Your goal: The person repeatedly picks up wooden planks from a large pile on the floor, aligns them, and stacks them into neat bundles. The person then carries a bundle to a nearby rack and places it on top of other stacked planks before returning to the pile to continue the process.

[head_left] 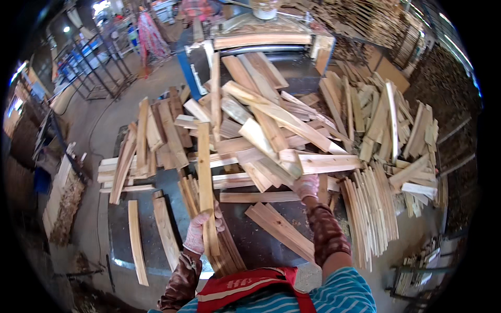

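Our gloved left hand (201,232) grasps a long plank (205,177) near its lower end, perhaps to steer its length; our right hand (306,187) reaches the jumbled boards (284,118) ahead, its grasp too hidden to tell.

Grey floor (116,120) surrounds the dark bench (121,224), with an open metal rack (99,78) standing beyond it at upper left, a blue container (43,180) at far left, a small lamp (66,29) lit at upper left, and narrow bright strips (460,48) at upper right.
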### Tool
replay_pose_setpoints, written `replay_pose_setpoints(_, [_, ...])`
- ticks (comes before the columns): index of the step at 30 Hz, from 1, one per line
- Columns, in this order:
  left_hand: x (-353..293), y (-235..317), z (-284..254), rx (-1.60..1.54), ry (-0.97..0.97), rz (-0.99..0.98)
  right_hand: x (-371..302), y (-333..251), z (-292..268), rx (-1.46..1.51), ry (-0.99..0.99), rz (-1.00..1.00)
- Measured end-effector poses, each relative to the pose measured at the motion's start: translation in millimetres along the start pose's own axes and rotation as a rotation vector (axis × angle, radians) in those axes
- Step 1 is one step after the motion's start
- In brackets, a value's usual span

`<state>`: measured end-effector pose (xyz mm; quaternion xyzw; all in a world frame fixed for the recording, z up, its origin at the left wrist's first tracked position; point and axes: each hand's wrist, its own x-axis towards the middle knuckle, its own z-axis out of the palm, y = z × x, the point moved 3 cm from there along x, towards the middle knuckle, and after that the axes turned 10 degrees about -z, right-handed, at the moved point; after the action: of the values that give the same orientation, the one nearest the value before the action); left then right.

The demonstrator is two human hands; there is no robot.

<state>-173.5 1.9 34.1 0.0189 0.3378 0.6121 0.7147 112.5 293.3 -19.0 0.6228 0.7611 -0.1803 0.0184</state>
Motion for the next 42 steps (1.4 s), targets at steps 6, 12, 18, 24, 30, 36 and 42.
replay_pose_setpoints(6, [-31.4, -21.7, -0.8, 0.147, 0.148, 0.035, -78.0, 29.0, 31.6, 1.017, -0.217, -0.211])
replay_pose_setpoints(12, [-26.4, -45.2, -2.9, 0.161, 0.163, 0.032, -212.0, 0.6, 4.6, 1.713, -0.456, -0.082])
replay_pose_setpoints(18, [3.1, -60.7, 35.7, 0.293, 0.192, -0.051, -266.9, 13.5, -20.1, 1.996, -0.362, -0.076])
replay_pose_setpoints(24, [56.9, -99.0, 23.5, 0.676, 0.292, -0.16, -281.9, 36.7, -3.6, 1.762, -0.092, -0.016])
replay_pose_setpoints(30, [75.8, -139.5, 43.5, 0.665, 0.102, 0.119, -263.8, 20.4, 40.6, 1.699, 0.056, -0.18])
replay_pose_setpoints(36, [-24.0, -79.7, 56.5, 0.709, -0.048, 0.142, -287.9, -88.9, 24.9, 0.32, 0.052, -0.829])
replay_pose_setpoints(42, [-129.0, -11.9, -51.9, 0.13, 0.135, 0.147, -213.5, -59.2, 88.0, 0.158, 0.231, -0.335])
